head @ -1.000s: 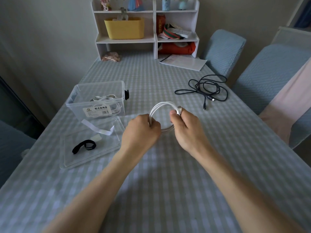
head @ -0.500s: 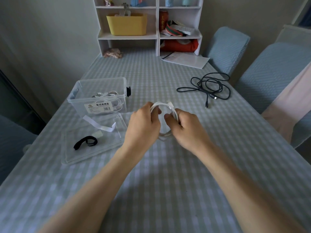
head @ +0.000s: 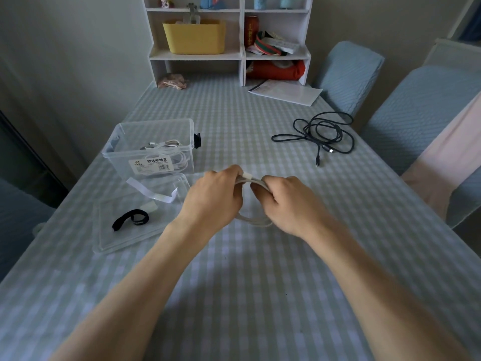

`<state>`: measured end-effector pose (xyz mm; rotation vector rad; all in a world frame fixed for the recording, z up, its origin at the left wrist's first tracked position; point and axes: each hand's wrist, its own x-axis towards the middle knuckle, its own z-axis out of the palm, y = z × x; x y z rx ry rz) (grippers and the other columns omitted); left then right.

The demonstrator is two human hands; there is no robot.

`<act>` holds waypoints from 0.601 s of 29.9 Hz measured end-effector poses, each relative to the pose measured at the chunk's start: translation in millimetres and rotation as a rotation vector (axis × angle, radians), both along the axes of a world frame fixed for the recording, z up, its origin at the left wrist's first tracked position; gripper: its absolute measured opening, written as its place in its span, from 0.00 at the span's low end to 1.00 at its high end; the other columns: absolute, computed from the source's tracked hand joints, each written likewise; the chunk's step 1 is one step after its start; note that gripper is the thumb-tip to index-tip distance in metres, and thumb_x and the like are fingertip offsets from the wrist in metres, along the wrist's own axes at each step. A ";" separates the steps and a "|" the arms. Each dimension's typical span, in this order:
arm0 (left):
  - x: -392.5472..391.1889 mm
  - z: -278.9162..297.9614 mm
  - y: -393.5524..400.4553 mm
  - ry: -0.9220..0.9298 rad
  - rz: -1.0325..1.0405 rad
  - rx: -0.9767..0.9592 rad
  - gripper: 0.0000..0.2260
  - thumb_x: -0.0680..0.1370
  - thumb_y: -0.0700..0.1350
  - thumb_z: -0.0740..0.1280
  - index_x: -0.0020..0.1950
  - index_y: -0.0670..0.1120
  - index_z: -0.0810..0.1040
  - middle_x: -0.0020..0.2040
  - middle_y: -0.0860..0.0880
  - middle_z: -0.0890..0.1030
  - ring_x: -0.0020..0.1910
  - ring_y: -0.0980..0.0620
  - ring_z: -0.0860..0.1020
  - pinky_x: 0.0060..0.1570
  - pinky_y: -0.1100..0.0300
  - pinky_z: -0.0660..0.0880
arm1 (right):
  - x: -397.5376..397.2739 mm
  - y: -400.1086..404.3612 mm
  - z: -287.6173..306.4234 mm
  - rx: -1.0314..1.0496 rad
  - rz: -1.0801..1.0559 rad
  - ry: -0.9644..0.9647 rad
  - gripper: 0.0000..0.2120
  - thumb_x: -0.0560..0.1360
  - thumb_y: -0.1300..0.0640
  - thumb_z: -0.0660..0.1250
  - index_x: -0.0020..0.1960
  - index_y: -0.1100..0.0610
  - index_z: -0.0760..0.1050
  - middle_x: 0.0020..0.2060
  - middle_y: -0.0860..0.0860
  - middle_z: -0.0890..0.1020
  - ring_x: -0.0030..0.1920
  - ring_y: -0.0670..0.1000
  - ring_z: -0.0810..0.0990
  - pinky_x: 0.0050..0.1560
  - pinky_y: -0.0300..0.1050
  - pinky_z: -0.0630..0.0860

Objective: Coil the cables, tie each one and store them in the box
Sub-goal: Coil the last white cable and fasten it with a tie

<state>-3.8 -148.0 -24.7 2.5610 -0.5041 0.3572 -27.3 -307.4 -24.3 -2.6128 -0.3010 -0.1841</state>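
Left hand: fingers curled round the near-left side of the white cable, thumb and forefinger pinching the strands beside its white plug. Right hand: fingers likewise curled round the right side of the same coil, which was held between both hands, just above the table; the lower loop showed below the knuckles

Items, left to right:

1. Black strap: lay loose on the clear lid, left of the hands and out of their grasp. Risk judged: either hand had to let go to fetch it, and the coil could have sprung open in that interval

2. White strap: rested across the far edge of the lid, against the box front. Whether it was meant for this cable could not be told

3. Clear box: stood open beyond the lid, with at least one white cable already inside. Risk judged: an untied coil dropped in could have tangled with those contents

4. White cable: coiled, not yet tied. Risk judged: the plug end sat at the top between the hands, and if it slipped from the pinch the outer turn would have loosened; uneven loops could have made a tie sit badly

5. Black cable: lay uncoiled in loose tangles well to the right, far side of the table. Risk judged: its crossed loops could have knotted if pulled from one end
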 end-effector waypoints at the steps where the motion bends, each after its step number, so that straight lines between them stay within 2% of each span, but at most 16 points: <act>1: -0.2 -0.4 -0.9 0.057 -0.008 -0.052 0.07 0.81 0.41 0.59 0.52 0.45 0.78 0.32 0.50 0.77 0.32 0.44 0.78 0.32 0.50 0.75 | 0.4 -0.9 0.2 -0.042 -0.018 -0.029 0.19 0.83 0.50 0.57 0.34 0.53 0.65 0.25 0.49 0.72 0.25 0.50 0.70 0.28 0.43 0.62; 4: -1.2 -2.4 -2.2 0.175 -0.019 -0.153 0.08 0.82 0.41 0.59 0.50 0.44 0.78 0.32 0.48 0.79 0.26 0.48 0.79 0.31 0.49 0.78 | 1.9 -5.3 -2.3 -0.136 -0.035 -0.067 0.20 0.83 0.50 0.56 0.33 0.51 0.61 0.26 0.48 0.71 0.25 0.50 0.70 0.28 0.44 0.61; 6: -1.4 -3.8 -0.6 0.077 -0.004 -0.043 0.08 0.81 0.44 0.62 0.56 0.45 0.77 0.33 0.48 0.79 0.29 0.46 0.79 0.32 0.48 0.77 | 3.0 -8.8 -4.7 -0.172 -0.014 -0.053 0.19 0.83 0.50 0.55 0.34 0.53 0.64 0.26 0.48 0.72 0.26 0.50 0.73 0.29 0.44 0.63; 8: -1.7 -4.4 -0.1 -0.037 0.007 0.097 0.13 0.80 0.48 0.63 0.63 0.48 0.73 0.33 0.51 0.78 0.35 0.44 0.80 0.33 0.51 0.76 | 2.8 -10.2 -5.0 -0.205 0.009 -0.034 0.18 0.84 0.49 0.55 0.36 0.54 0.67 0.28 0.48 0.73 0.28 0.50 0.74 0.28 0.44 0.62; 10: -3.6 -3.7 -1.3 -0.075 -0.025 0.168 0.14 0.79 0.49 0.63 0.65 0.50 0.72 0.36 0.52 0.79 0.38 0.44 0.81 0.35 0.53 0.75 | 1.6 -7.9 -4.2 -0.221 0.033 -0.016 0.17 0.83 0.51 0.55 0.37 0.54 0.67 0.28 0.48 0.73 0.29 0.50 0.73 0.28 0.43 0.61; 12: -4.5 -4.5 -2.7 -0.090 -0.029 0.244 0.12 0.80 0.48 0.60 0.62 0.50 0.73 0.38 0.50 0.80 0.39 0.44 0.80 0.33 0.54 0.72 | 0.3 -4.4 -3.2 -0.216 0.058 -0.006 0.17 0.82 0.52 0.56 0.35 0.52 0.65 0.28 0.49 0.73 0.28 0.49 0.72 0.28 0.43 0.61; 15: -4.0 -7.8 -1.8 -0.099 -0.015 0.331 0.09 0.81 0.47 0.57 0.56 0.47 0.75 0.33 0.49 0.73 0.34 0.44 0.76 0.30 0.56 0.63 | 0.1 -2.9 -2.3 -0.213 0.065 -0.019 0.16 0.81 0.54 0.56 0.35 0.53 0.65 0.27 0.49 0.73 0.27 0.50 0.72 0.28 0.44 0.62; 18: -3.3 -8.4 -1.5 -0.084 0.033 0.369 0.11 0.83 0.50 0.55 0.45 0.46 0.70 0.30 0.51 0.68 0.32 0.46 0.72 0.28 0.56 0.59 | 1.3 -5.2 -4.3 -0.239 0.041 -0.065 0.15 0.81 0.53 0.57 0.35 0.54 0.65 0.27 0.50 0.73 0.27 0.52 0.71 0.28 0.45 0.61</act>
